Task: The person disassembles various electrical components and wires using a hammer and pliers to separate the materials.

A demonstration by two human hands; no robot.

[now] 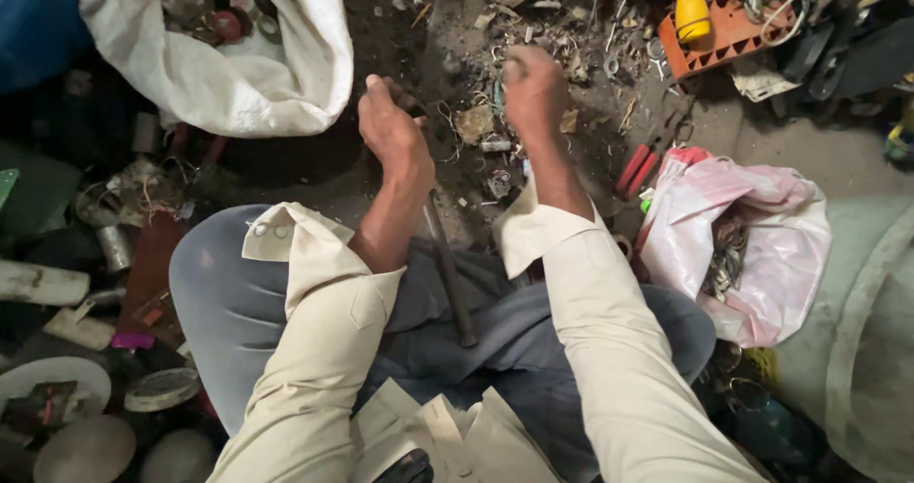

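Note:
I sit on the ground with both arms stretched forward over a dirt floor littered with scrap. My left hand [392,131] is closed around a long dark metal rod [448,274] whose handle runs back toward my lap. My right hand [533,88] is curled into a fist above a heap of small metal bits and wire [486,121]; what it holds, if anything, is hidden by the fingers. Both cream sleeves are rolled at the cuffs.
A white sack [238,74] of round metal parts lies at the upper left. A pink plastic bag [743,236] with wire coils sits at my right. Red-handled pliers [636,167], an orange brick [724,36] with a yellow torch [690,5], tins and lids surround me.

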